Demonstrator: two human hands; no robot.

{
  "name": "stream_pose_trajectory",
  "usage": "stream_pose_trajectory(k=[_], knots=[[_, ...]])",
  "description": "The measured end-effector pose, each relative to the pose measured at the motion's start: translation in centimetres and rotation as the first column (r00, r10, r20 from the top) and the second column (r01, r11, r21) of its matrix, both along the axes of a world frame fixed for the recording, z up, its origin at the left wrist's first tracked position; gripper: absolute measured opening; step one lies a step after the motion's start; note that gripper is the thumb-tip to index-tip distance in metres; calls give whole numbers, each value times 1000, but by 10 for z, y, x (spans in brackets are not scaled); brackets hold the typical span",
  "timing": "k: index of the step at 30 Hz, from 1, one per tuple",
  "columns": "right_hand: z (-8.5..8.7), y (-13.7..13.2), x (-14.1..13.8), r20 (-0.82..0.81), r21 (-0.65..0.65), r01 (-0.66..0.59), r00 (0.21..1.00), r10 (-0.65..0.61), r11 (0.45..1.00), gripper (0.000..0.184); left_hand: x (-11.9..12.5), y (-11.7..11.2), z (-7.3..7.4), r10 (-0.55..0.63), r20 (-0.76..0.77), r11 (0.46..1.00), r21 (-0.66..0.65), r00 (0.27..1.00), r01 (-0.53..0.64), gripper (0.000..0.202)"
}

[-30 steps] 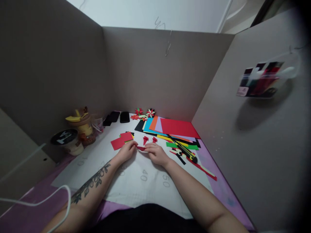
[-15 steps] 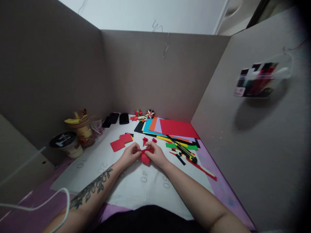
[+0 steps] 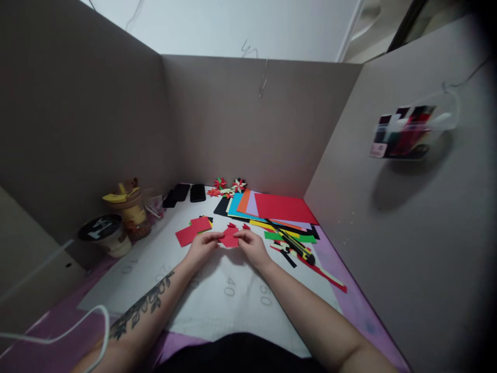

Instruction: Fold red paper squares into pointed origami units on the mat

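A small red paper square is held between both hands above the white mat. My left hand pinches its left corner and my right hand pinches its right corner. Just behind the paper lie two small folded red pieces. More red paper squares lie left of my left hand, on top of a few other coloured squares.
A fan of coloured paper sheets lies at the back right, with a yellow-black utility knife and paper strips beside it. Finished paper stars, two black phones and cups stand at the back left. Cardboard walls enclose the desk.
The red paper went from a folded strip on the mat to an opened square lifted between both hands. The view tilted slightly down.
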State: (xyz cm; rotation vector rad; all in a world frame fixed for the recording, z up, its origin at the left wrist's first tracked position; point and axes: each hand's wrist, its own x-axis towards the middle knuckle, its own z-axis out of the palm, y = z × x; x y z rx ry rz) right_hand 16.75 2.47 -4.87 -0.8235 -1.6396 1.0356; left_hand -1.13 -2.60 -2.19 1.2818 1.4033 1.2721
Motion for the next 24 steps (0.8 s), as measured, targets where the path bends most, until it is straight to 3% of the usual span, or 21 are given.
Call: stream_pose_trajectory(k=[5, 10, 14, 24], knots=[[1, 1, -3, -137, -107, -8, 991, -7, 994, 10, -1, -3, 5, -19, -153, 998, 64, 988, 29, 24], [5, -3, -5, -196, -119, -53, 980, 29, 991, 14, -1, -3, 5, 45, -208, 992, 125, 977, -19, 21], [9, -9, -8, -235, -150, -88, 971, 51, 985, 19, -2, -2, 3, 94, -185, 983, 171, 978, -62, 20], [11, -14, -13, -343, -236, -15, 937, -68, 972, 25, 1, -5, 2, 111, -106, 982, 163, 988, -93, 22]])
